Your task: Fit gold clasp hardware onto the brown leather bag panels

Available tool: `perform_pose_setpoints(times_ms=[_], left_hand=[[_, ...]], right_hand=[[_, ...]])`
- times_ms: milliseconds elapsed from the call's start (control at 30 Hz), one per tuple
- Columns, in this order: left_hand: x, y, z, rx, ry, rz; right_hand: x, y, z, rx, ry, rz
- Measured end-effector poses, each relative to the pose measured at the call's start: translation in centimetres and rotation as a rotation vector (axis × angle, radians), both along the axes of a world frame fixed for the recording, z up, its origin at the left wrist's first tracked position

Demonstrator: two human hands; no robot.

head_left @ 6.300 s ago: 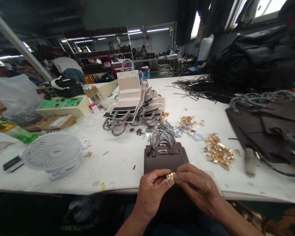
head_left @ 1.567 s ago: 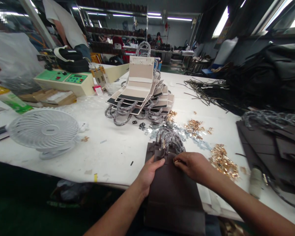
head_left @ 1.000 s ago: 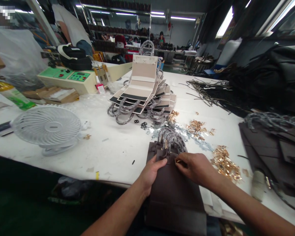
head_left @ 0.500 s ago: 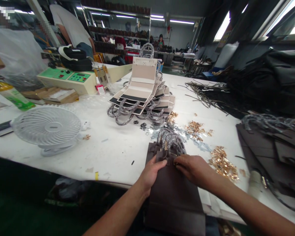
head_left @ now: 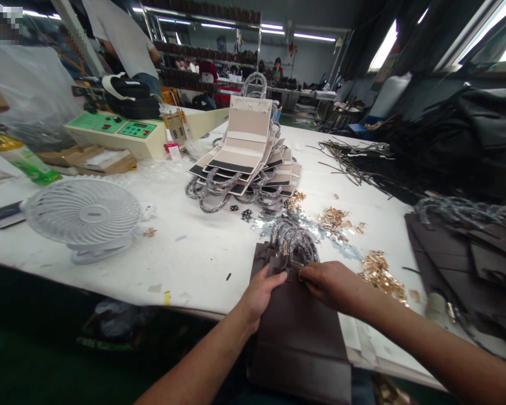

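Observation:
A dark brown leather bag panel (head_left: 299, 320) lies at the table's front edge and hangs over it toward me. My left hand (head_left: 258, 293) grips its left side, thumb on top beside a small strap tab. At the tab on the right, my right hand (head_left: 331, 283) is closed in a pinch; a small gold-coloured metal fitting (head_left: 302, 275) shows at its fingertips, partly hidden. Plastic-wrapped handles (head_left: 295, 239) bunch up just beyond both hands, above more brown panels underneath. Loose gold fittings (head_left: 382, 275) lie in a heap right of my right hand.
Silver plates (head_left: 274, 222) and more gold pieces (head_left: 335, 219) are scattered behind the handles. Farther back stands a stack of beige-lined panels (head_left: 247, 143). A white fan (head_left: 84, 214) is at left, near a control box (head_left: 122, 132). More brown panels (head_left: 442, 264) lie at right.
The view has shifted slightly. Both hands keep their places on the panel, with the right fingers still pinched at the tab.

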State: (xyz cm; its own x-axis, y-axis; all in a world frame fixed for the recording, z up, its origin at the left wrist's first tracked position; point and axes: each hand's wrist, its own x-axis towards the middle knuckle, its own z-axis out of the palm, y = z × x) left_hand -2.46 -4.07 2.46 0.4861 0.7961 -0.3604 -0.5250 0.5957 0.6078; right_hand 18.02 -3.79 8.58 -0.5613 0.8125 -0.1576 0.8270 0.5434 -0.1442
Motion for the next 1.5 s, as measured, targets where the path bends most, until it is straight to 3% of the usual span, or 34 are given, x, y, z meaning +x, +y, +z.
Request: perform_pose_setpoints(times_ms=[167,567,867,1167,1500], left_hand=[[0.1,-0.1,0.0,0.006,0.007,0.007],[0.0,-0.4,0.0,0.025,-0.014,0.025],[0.0,-0.3,0.2,0.037,0.012,0.023],[-0.3,-0.4,-0.5,0.119,0.071,0.032],[-0.2,-0.5,-0.1,0.106,0.002,0.059]], right_hand=[[0.1,-0.7,-0.7,0.044,-0.009,-0.042],[0.3,-1.6,-0.6,0.076,0.073,-0.072],[-1.6,-2.3,-0.9,0.225,-0.038,-0.209],[-1.0,-1.9,-1.6,0.183,0.082,-0.071],[-1.5,-2.7,-3.1,0.316,0.233,-0.333]])
